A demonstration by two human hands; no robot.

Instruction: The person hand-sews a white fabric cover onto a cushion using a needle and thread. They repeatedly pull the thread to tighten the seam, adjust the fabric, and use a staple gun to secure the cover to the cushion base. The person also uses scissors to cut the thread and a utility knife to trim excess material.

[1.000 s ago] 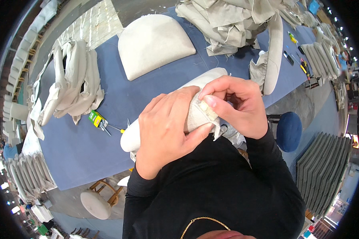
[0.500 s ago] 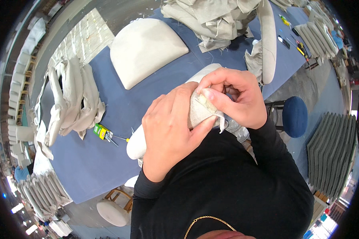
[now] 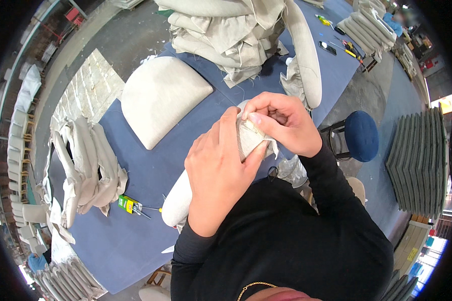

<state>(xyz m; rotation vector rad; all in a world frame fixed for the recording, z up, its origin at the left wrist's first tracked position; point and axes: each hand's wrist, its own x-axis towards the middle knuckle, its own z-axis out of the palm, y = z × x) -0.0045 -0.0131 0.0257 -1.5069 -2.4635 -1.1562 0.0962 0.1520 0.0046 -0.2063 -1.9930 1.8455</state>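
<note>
Held the cream upholstered pad (image 3: 177, 198), angled seven-to-one o'clock, clamped in the left hand (image 3: 216, 168); pinched its fabric end (image 3: 247, 141), two o'clock from there, with the right hand (image 3: 290, 123).

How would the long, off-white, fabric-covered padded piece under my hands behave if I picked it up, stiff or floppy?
The padded piece probably keeps its shape, as its visible end looks full and smoothly rounded. Its loose beige woven cloth corner beside your right hand would likely flop, since it hangs creased. The matte fabric suggests little slipping.
</note>
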